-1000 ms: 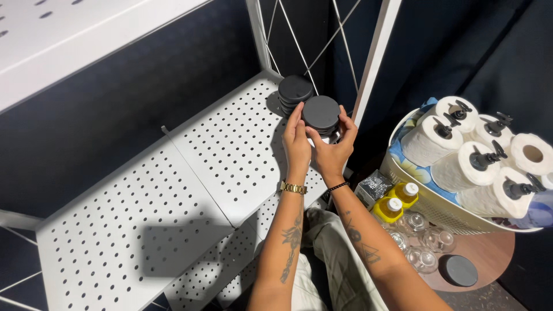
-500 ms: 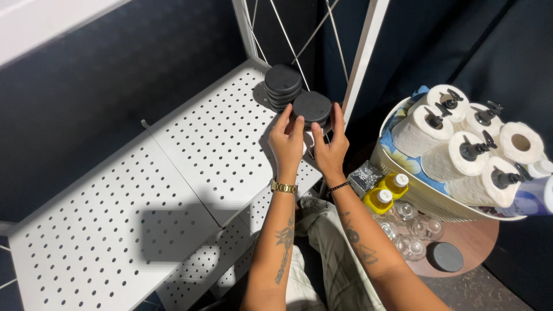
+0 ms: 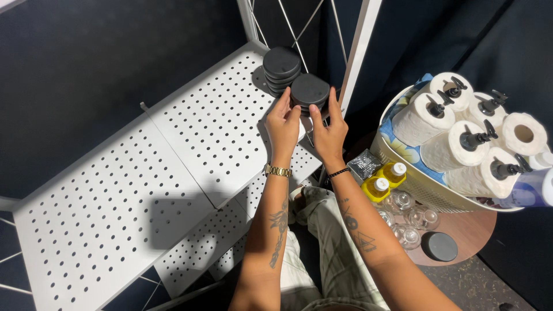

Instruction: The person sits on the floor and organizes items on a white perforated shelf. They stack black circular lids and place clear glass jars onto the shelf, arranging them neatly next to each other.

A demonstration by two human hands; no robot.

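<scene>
1. I count two stacks of black round lids on the white perforated shelf [image 3: 190, 144]: the near stack [image 3: 310, 91] sits at its right corner by the white upright post [image 3: 358, 55], the far stack [image 3: 281, 66] just behind it.
2. Left hand [image 3: 283, 124] and right hand [image 3: 327, 128] cup the near stack from both sides, fingers spread around its rim and touching it. Can't tell whether it's lifted or resting on the shelf.
3. Lid count per stack unclear: edges merge, roughly four in the far stack, and the near stack's lower part is hidden by fingers.
4. Right of the post: white basket [image 3: 420, 190] with five paper rolls [image 3: 415, 121], five black pump heads visible. The basket's right side is cut off.
5. Below the basket: two yellow-capped bottles [image 3: 385, 179], several clear glass jars [image 3: 412, 224] (count unclear) and one loose black lid [image 3: 440, 246] on a round wooden table [image 3: 466, 236].
</scene>
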